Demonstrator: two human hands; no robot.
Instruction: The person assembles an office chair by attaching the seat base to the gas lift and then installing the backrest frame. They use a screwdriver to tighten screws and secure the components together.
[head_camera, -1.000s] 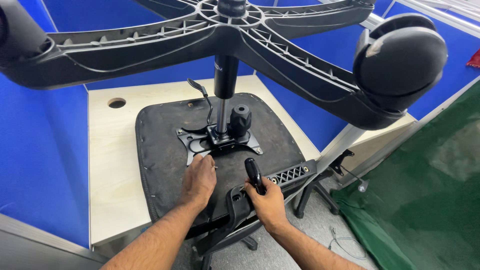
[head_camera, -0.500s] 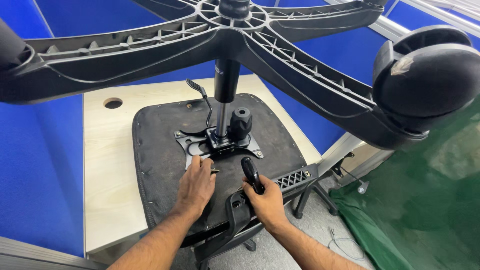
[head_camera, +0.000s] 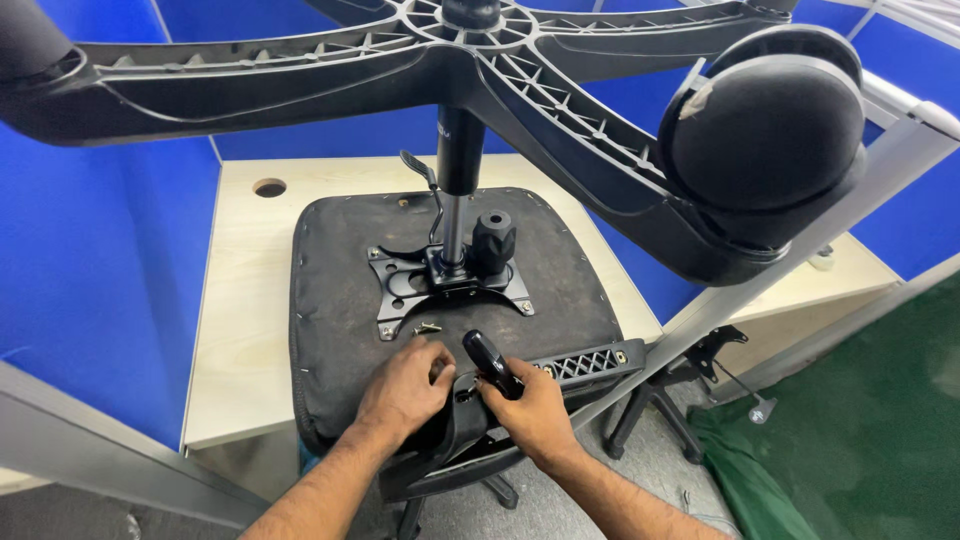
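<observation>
An office chair lies upside down on a light wooden desk (head_camera: 240, 300). Its black seat underside (head_camera: 340, 290) faces up, with a metal mechanism plate (head_camera: 445, 285), a round black knob (head_camera: 493, 238) and a gas column (head_camera: 458, 175) rising to the star base (head_camera: 470, 40). My left hand (head_camera: 403, 390) rests on the near edge of the seat, fingers by the black backrest bracket (head_camera: 575, 365). My right hand (head_camera: 530, 405) grips a black tool handle (head_camera: 488, 362) at that bracket. Two loose screws (head_camera: 427, 328) lie just beyond my left hand.
A large black caster (head_camera: 770, 150) hangs close at the upper right. Blue partition panels (head_camera: 90, 280) enclose the desk, which has a cable hole (head_camera: 268, 187). Green floor covering (head_camera: 870, 440) and a black chair part (head_camera: 690, 385) lie to the right, below the desk.
My left hand has slid back from the mechanism plate toward the near seat edge, beside my right hand. My right hand still holds the tool at the bracket. The view has shifted slightly.
</observation>
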